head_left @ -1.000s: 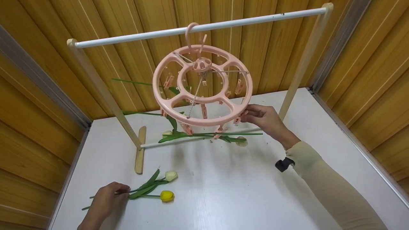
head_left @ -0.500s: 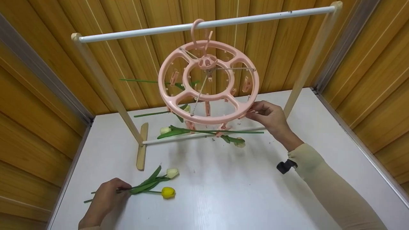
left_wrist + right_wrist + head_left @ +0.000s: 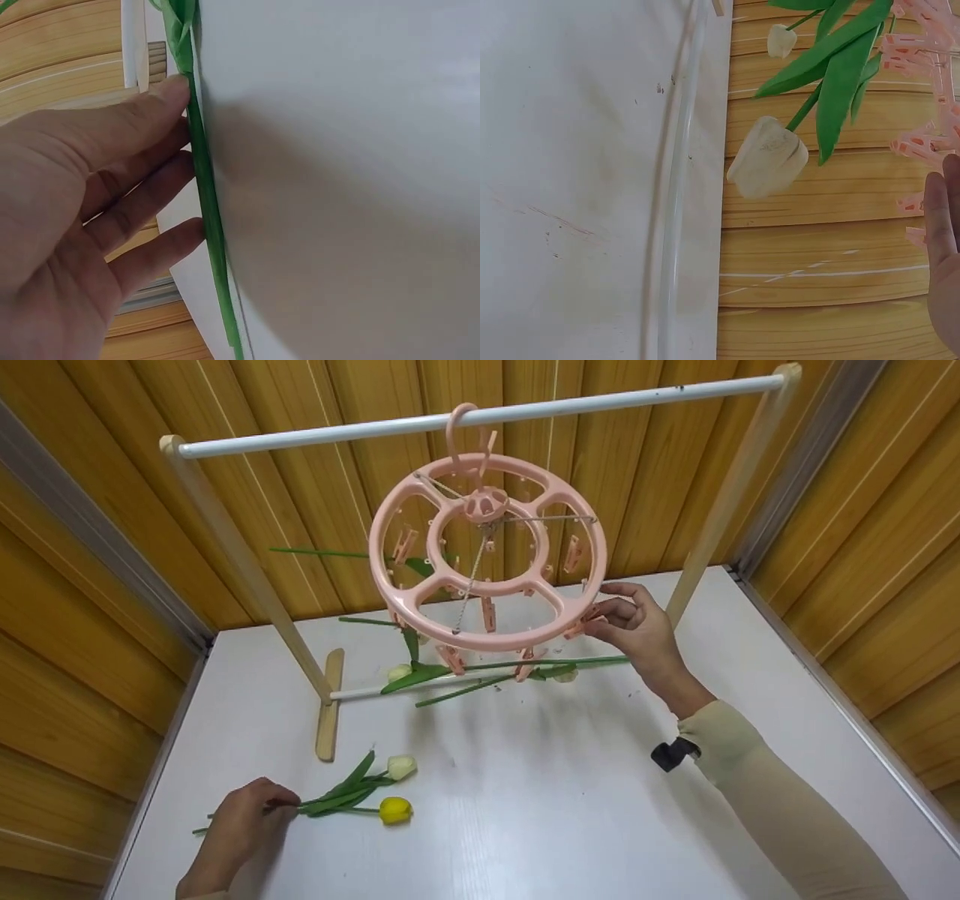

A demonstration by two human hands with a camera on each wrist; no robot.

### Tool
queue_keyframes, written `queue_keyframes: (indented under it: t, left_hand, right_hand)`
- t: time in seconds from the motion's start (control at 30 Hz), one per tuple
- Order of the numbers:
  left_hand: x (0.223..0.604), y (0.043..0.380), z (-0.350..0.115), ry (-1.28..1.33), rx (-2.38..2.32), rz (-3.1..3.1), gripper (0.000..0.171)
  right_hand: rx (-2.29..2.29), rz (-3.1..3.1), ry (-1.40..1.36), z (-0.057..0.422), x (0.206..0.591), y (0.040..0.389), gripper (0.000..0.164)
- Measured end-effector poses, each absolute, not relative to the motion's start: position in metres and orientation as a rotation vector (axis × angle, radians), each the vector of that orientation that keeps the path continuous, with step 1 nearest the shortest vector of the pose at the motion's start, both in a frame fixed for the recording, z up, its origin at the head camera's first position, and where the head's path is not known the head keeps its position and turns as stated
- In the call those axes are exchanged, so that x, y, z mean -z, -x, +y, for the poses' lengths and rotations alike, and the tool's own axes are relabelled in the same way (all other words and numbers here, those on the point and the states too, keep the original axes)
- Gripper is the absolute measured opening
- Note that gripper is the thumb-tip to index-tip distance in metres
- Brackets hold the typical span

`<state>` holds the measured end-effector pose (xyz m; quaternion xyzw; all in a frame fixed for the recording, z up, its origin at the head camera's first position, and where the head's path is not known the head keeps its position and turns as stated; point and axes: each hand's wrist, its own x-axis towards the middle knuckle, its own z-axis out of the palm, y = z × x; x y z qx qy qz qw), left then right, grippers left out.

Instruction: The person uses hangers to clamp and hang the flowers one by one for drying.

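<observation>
A pink round clip hanger [image 3: 486, 641] hangs by its hook from the white rod. My right hand [image 3: 646, 634] pinches a pink clip [image 3: 577, 628] at the hanger's right rim. My left hand [image 3: 244, 817] holds the green stems [image 3: 208, 195] of two tulips, with thumb and fingertips against them in the left wrist view. One is a white tulip [image 3: 401, 767], the other a yellow tulip [image 3: 395, 810]; both lie close to the tabletop. Other tulips hang sideways from the hanger's clips, among them a white tulip [image 3: 769, 159] in the right wrist view.
A wooden-ended rack carries the white top rod [image 3: 330, 433] and a lower white bar [image 3: 367, 692]. Its left foot [image 3: 330, 705] stands on the white table [image 3: 510, 810]. Wood-patterned walls [image 3: 97, 547] surround the table. A black strap [image 3: 673, 754] hangs from the right sleeve.
The hanging tulips have swung, and a lower stem now shows at the front. My right hand has shifted slightly at the rim. The left hand keeps its hold on the stems.
</observation>
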<state>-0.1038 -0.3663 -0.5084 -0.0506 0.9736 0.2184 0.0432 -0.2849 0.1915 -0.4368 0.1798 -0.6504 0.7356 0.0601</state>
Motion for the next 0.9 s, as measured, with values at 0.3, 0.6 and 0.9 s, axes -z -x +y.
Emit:
queue_keyframes:
  t: [0.3, 0.6, 0.9]
  left_hand:
    - [0.5087, 0.1066, -0.3710, 0.112, -0.593, 3.002, 0.020]
    - [0.5139, 0.1094, -0.3673, 0.159, -0.516, 2.985, 0.017]
    - [0.5080, 0.1096, -0.3622, 0.195, -0.536, 2.989, 0.017]
  right_hand:
    - [-2.125, -1.972, -0.509, 0.1958, 0.4397, 0.2853, 0.038]
    - [-2.157, -1.931, -0.542, 0.1936, 0.4391, 0.2826, 0.036]
    - [-2.193, -1.953, -0.509, 0.1965, 0.4372, 0.2809, 0.039]
